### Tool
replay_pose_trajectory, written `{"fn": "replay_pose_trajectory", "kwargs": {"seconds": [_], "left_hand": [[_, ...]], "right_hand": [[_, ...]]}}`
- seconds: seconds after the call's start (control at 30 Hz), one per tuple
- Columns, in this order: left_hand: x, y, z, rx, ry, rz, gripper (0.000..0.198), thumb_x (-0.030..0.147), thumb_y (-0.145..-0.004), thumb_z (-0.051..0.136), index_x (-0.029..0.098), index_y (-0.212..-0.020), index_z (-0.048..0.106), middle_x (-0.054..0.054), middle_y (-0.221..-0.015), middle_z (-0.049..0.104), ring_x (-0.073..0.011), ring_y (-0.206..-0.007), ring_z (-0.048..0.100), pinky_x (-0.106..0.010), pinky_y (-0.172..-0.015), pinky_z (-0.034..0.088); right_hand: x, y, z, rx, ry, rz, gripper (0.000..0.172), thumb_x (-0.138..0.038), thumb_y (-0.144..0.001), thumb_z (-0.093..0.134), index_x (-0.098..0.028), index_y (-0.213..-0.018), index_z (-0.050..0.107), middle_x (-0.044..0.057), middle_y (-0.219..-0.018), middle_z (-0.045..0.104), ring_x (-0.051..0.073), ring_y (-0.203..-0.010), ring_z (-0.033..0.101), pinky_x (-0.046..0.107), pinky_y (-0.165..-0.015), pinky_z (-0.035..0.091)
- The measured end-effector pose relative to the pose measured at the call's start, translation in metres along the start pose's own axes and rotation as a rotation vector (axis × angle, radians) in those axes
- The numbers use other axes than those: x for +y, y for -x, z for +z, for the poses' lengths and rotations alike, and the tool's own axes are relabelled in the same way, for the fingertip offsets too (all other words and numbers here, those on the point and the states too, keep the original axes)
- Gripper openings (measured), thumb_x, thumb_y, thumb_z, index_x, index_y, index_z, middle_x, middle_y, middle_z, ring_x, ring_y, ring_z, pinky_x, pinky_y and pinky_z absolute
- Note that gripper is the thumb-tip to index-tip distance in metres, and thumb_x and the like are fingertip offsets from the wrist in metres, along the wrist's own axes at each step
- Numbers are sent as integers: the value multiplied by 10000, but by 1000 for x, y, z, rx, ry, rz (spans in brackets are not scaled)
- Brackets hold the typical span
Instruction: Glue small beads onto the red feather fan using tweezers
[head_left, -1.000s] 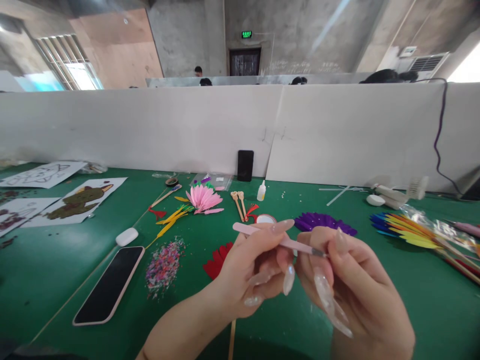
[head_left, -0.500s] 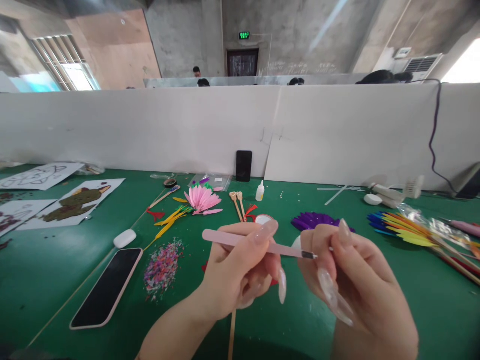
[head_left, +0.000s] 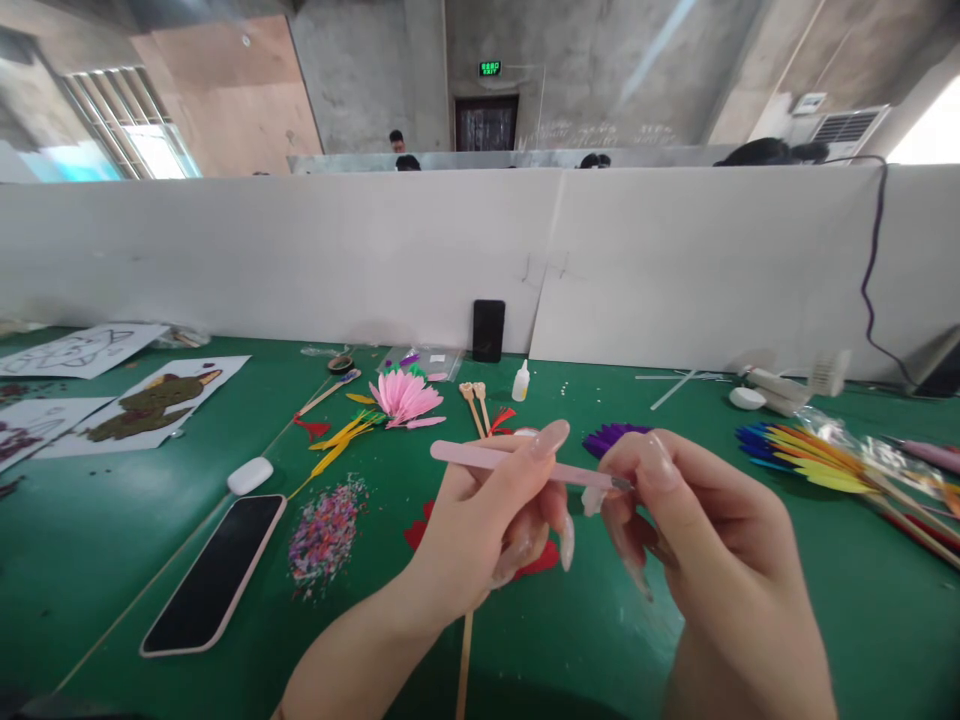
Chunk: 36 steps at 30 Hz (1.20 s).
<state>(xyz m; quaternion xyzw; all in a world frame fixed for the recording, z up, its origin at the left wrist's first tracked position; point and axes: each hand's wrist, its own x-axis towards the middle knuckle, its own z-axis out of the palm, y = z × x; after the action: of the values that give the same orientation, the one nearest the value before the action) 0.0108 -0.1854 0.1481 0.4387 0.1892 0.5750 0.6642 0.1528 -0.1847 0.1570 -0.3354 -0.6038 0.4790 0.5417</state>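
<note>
My left hand point(head_left: 499, 510) is closed round slim pink tweezers point(head_left: 487, 460), held nearly level with the rounded end to the left. Their dark tip meets the fingers of my right hand point(head_left: 701, 530). That hand is closed in a pinch, and a small whitish scrap point(head_left: 592, 499) shows under its index finger. What sits right at the pinch is hidden. Below and behind my left hand lies a red petalled piece point(head_left: 538, 562), mostly covered, with a thin wooden stick point(head_left: 466, 660) running toward me. Purple petals point(head_left: 611, 438) lie behind my right hand.
A pink petal flower point(head_left: 405, 398), a glue bottle point(head_left: 520, 382) and wooden sticks point(head_left: 474, 405) lie farther back. At left are a phone point(head_left: 214, 580), a white case point(head_left: 250, 476) and colourful flakes point(head_left: 326, 535). Coloured petals on sticks point(head_left: 810, 455) lie right. A white partition point(head_left: 300, 260) stands behind.
My right hand has turned, its thumb moving left and down to the tweezers' tip. My left hand has shifted slightly right and up with the tweezers. More of the red piece shows.
</note>
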Motion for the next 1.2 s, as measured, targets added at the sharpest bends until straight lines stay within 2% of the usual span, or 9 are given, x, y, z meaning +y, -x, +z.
{"fn": "replay_pose_trajectory", "kwargs": {"seconds": [0.2,0.37,0.63,0.87,1.0,1.2], "left_hand": [[0,-2,1,73,-85,30,354,351,-859,569,153,-566,550,79,-350,328,-5,-268,272,-114,-274,189],[-3,-4,3,130,-115,55,375,403,-858,565,158,-574,565,80,-342,307,-15,-266,267,-132,-261,166],[-6,-6,4,97,-99,144,348,398,-869,549,160,-616,569,83,-374,306,-14,-281,252,-137,-261,156],[-3,-4,1,61,-104,168,370,397,-904,489,163,-623,552,81,-388,275,-13,-290,213,-147,-274,125],[-1,-2,2,66,-125,172,357,387,-905,490,170,-631,563,79,-393,265,-17,-301,218,-152,-286,132],[3,-1,1,145,-275,171,367,414,-898,496,172,-631,567,72,-413,310,-24,-329,231,-187,-315,144]], "right_hand": [[-1,-4,2,44,178,-139,287,-324,-936,494,-204,-679,534,-58,-514,447,42,-447,399,140,-408,337],[3,-6,7,108,210,-116,292,-341,-949,461,-209,-696,521,-64,-489,452,43,-401,396,158,-375,327],[3,-5,10,183,313,-160,318,-342,-956,441,-208,-670,474,-58,-504,441,53,-433,396,166,-390,330],[1,-9,4,159,256,-130,253,-332,-948,465,-216,-736,537,-66,-495,456,41,-403,406,152,-376,337],[1,-9,0,129,200,-119,220,-335,-939,483,-224,-790,600,-53,-551,519,47,-417,463,157,-369,363],[4,-13,-3,155,242,-120,258,-348,-933,490,-213,-762,628,-43,-580,562,46,-412,490,178,-393,385]]}}
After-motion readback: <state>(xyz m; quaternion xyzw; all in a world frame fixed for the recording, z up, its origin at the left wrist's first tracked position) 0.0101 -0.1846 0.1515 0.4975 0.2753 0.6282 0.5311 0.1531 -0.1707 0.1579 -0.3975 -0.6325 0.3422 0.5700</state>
